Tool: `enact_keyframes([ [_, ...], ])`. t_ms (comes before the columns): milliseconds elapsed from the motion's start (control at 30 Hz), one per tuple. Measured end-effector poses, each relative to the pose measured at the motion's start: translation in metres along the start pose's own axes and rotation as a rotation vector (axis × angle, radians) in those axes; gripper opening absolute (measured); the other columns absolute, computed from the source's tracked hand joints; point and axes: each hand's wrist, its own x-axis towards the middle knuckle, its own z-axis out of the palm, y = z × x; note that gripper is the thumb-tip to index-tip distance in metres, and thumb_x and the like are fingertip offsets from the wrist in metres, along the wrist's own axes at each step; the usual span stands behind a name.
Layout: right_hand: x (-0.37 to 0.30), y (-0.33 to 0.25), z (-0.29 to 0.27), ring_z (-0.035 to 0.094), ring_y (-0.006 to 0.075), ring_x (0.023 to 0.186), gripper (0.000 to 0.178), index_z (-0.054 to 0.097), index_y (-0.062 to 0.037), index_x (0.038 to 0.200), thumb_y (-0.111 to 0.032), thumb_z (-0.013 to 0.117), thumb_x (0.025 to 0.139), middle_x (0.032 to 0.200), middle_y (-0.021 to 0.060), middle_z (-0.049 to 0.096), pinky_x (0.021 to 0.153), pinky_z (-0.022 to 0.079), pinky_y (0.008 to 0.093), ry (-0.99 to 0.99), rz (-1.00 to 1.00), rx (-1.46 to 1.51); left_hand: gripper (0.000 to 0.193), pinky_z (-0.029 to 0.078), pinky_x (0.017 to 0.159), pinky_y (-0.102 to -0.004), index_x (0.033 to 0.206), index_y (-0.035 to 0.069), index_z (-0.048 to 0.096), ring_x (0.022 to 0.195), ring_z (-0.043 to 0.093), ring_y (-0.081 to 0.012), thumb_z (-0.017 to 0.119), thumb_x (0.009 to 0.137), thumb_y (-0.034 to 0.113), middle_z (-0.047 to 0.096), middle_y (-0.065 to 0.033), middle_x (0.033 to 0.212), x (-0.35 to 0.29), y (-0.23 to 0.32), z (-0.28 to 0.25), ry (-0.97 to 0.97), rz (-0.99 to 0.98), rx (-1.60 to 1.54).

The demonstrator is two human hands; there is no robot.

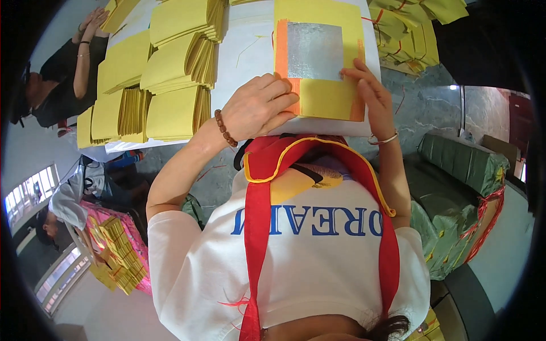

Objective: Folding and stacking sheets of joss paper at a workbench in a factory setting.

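A pad of yellow paper (pixel 325 99) with orange side edges lies in front of me at the near edge of the white table. On its upper part is a square of silver foil (pixel 314 51). My left hand (pixel 260 104), with a brown bead bracelet, is closed over the pad's left edge, fingers curled and pressed together. At the right edge, my right hand (pixel 373 94) has its fingers apart, one fingertip touching the foil's lower right side. A light bangle circles that wrist. What lies under the pad is hidden.
Several stacks of folded yellow paper (pixel 173 71) fill the table's left side. Red-tied yellow bundles (pixel 406 34) sit beyond its right edge. Green wrapped bales (pixel 455 187) stand at the right. Co-workers (pixel 68 85) are at the left, one beside a pink-covered surface (pixel 133 238).
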Motion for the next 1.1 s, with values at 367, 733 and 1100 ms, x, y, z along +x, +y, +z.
enact_keyframes([
  [367, 0.001, 0.002, 0.000, 0.043, 0.0217, 0.121, 0.046, 0.059, 0.0025, 0.112, -0.030, 0.029, 0.098, 0.130, 0.0167, 0.047, 0.101, 0.032, 0.0321, 0.052, 0.046, 0.104, 0.012, 0.048, 0.068, -0.0351, 0.085, 0.001, 0.061, 0.078, 0.059, -0.0272, 0.055, 0.084, 0.011, 0.061, -0.0110, 0.083, 0.009, -0.017, 0.001, 0.010, -0.121, -0.384],
  [733, 0.000, 0.015, -0.001, 0.042, 0.0233, 0.122, 0.050, 0.061, -0.0004, 0.109, -0.039, 0.032, 0.096, 0.127, 0.0164, 0.050, 0.102, 0.030, 0.0325, 0.057, -0.015, 0.140, 0.016, 0.041, 0.055, -0.0242, 0.089, 0.000, 0.060, 0.060, 0.048, -0.0089, 0.055, 0.088, 0.015, 0.057, -0.0028, 0.072, 0.005, -0.025, 0.006, -0.014, -0.436, -0.672],
  [1100, 0.000, 0.019, 0.005, 0.048, 0.0187, 0.115, 0.036, 0.056, -0.0029, 0.116, -0.005, 0.063, 0.081, 0.123, 0.0092, 0.054, 0.096, 0.039, 0.0314, 0.137, 0.128, 0.236, 0.030, 0.040, 0.076, -0.0289, 0.112, 0.008, 0.057, 0.090, 0.052, -0.0155, 0.058, 0.086, 0.021, 0.061, -0.0032, 0.096, 0.005, -0.035, 0.001, 0.174, -0.183, -0.778],
])
